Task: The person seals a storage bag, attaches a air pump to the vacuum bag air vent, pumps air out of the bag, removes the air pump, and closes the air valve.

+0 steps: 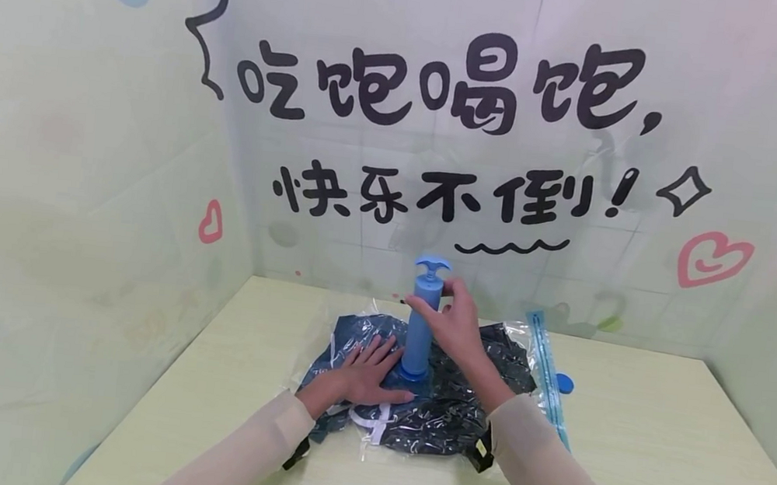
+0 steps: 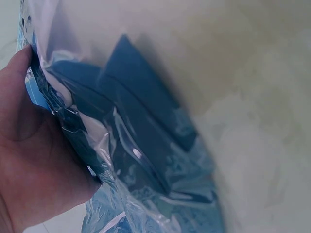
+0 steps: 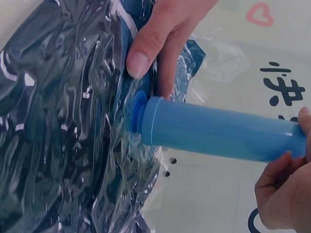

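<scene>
The pump (image 1: 421, 335) is seated, gripped by the right hand (image 1: 459, 327), the bag (image 1: 464, 406) pressed by the flat left hand (image 1: 364, 379), the cap (image 1: 564, 383) seemingly unfitted.

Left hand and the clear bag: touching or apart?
Touching. The head view shows the left hand laid palm down on the clear bag, pressing its surface.

Bag (image 1: 451, 424) is noted as glossy, crinkled plastic film; pump (image 1: 419, 339) as smooth, satin plastic; tabletop (image 1: 665, 433) as smooth, matt surface.
</scene>
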Tool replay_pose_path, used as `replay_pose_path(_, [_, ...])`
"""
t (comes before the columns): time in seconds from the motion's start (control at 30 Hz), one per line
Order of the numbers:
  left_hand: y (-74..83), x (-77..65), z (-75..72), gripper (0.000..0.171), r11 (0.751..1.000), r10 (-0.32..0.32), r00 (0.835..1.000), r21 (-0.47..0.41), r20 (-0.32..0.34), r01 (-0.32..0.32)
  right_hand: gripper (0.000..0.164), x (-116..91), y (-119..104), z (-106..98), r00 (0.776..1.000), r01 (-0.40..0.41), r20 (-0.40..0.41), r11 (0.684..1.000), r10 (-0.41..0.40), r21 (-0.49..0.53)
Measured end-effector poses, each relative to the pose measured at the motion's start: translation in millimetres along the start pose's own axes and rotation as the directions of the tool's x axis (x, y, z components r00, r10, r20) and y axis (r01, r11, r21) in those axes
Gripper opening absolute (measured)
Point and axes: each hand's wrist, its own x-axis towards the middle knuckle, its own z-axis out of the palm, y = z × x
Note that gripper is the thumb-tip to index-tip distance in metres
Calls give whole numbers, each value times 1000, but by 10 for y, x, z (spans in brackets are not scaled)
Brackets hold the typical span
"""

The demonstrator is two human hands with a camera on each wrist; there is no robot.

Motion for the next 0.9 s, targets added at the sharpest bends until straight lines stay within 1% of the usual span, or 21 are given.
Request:
replay_pose_path(0.07, [-7,1,6,92,1000,0,1000,-2,0,0,53,1,1,-27,1000,11,25,1000,-11,14])
replay_pose_path(0.2, [-8,-10,0,92,1000,-2,1000,-1,0,2,52,23,20,-66,997,35,66,999,-35,7])
replay_pose_path(0.37, [2,-14,-9,92,1000,-3,1000,13,-3,3,46,56,57,-117,989,63,136,998,-65,19])
replay_pose_path(0.5, [3,-19,-16,93,1000,-4,1000,13,-6,4,46,68,104,-161,976,78,199,995,-90,68])
replay_pose_path(0.6, [4,-24,-24,93,1000,-1,1000,1,-6,1,47,63,139,-195,967,70,236,989,-99,128])
replay_pose_path(0.67, [2,-23,-28,94,1000,-3,1000,7,6,3,48,67,158,-219,958,75,261,984,-116,161])
replay_pose_path(0.73, [2,-25,-33,95,1000,-2,1000,-1,4,2,47,82,180,-243,943,82,302,978,-139,192])
replay_pose_path(0.77, [4,-27,-36,95,1000,-2,1000,-4,5,2,46,93,186,-259,931,91,328,973,-158,210])
replay_pose_path(0.83, [5,-28,-35,96,1000,-1,1000,-11,5,1,42,122,204,-292,900,99,389,962,-196,256])
replay_pose_path(0.9, [8,-30,-32,97,1000,2,1000,-19,5,-2,37,151,223,-329,868,82,448,951,-215,297])
